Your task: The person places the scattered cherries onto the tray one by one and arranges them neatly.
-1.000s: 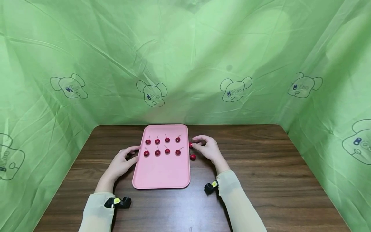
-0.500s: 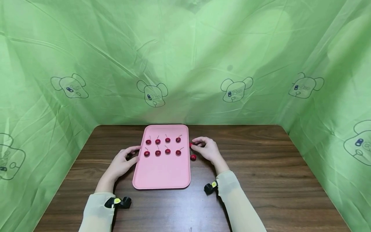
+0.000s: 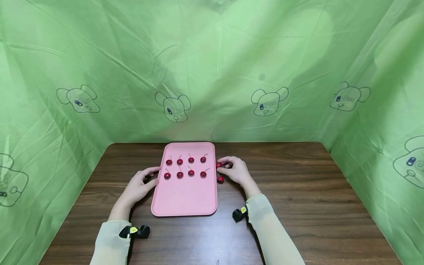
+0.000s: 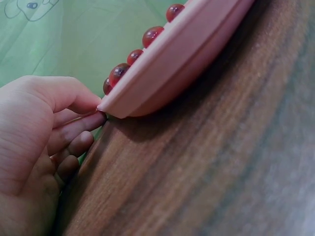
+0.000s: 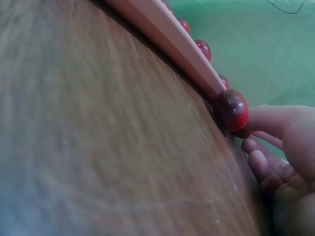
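Note:
In the head view a pink tray (image 3: 184, 197) bears two rows of red cherries with stems, such as one cherry (image 3: 203, 174) near its right side. My left hand (image 3: 139, 186) holds the tray's left rim between thumb and fingers, close to the cherries seen in the left wrist view. My right hand (image 3: 236, 170) is beside the right rim and pinches a cherry (image 3: 218, 165) between thumb and forefinger. Just nearer me lies another loose cherry (image 3: 220, 179), which partly hides the pinched one in the right wrist view.
The tray stands on a dark wooden table (image 3: 298, 191). Green cloth (image 3: 218, 73) with printed bear heads hangs behind the table and along both sides.
My right hand has shifted very slightly left and nearer, and the cherry at its fingertips shows more fully. The left hand and the tray stay as they were.

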### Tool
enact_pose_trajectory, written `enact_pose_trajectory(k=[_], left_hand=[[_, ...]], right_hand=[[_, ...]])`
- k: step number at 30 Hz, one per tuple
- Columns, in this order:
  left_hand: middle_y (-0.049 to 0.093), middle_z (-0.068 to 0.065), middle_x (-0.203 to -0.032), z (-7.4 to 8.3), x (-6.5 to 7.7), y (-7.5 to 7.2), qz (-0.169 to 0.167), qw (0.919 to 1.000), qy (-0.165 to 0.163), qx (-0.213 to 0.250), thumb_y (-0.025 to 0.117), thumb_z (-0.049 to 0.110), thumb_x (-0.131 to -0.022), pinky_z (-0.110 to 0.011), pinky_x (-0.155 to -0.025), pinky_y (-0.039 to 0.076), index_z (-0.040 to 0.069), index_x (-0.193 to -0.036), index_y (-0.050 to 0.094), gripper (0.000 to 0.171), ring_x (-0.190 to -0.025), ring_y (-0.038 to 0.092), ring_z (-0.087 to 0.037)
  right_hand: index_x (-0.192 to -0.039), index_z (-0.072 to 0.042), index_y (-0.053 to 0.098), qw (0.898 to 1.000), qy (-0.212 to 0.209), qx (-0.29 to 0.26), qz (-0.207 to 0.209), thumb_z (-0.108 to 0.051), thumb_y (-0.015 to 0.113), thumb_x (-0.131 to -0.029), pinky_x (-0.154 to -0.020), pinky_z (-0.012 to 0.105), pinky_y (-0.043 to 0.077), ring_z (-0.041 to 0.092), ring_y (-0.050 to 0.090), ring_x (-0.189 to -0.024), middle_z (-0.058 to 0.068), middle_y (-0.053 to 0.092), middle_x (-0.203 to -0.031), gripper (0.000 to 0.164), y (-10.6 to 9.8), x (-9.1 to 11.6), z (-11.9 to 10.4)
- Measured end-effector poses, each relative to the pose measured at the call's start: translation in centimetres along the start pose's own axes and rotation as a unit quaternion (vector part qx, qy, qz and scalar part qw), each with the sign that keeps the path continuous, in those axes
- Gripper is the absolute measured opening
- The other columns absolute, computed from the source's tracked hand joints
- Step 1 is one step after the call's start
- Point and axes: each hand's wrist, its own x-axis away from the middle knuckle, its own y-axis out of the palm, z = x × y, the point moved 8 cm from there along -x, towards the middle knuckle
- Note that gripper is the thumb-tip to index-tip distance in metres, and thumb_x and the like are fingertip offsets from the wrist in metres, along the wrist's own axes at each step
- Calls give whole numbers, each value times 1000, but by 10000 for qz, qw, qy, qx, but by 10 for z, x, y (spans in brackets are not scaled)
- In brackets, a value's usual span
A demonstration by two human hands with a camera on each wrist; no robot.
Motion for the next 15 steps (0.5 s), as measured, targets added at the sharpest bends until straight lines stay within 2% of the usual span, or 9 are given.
enact_pose_trajectory(k=[6, 15], left_hand=[[69, -16, -127, -1, 1, -1, 3, 10000, -81, 31, 76, 15, -103, -53, -104, 41, 13, -148, 68, 45, -119, 57, -32], [68, -16, -127, 2, 1, 0, -40, 10000, -58, 6, 75, 18, -104, -54, -103, 41, 13, -148, 68, 45, -120, 57, -32]], right_hand=[[-114, -16, 85, 9996, -83, 249, -40, -19, 93, -89, -87, 35, 55, 16, 69, -93, 2, 77, -107, 26, 2, -2, 1], [-111, -16, 84, 9998, -58, 194, -31, -16, 93, -89, -87, 35, 56, 14, 69, -91, 0, 79, -103, 24, 1, -2, 3]])
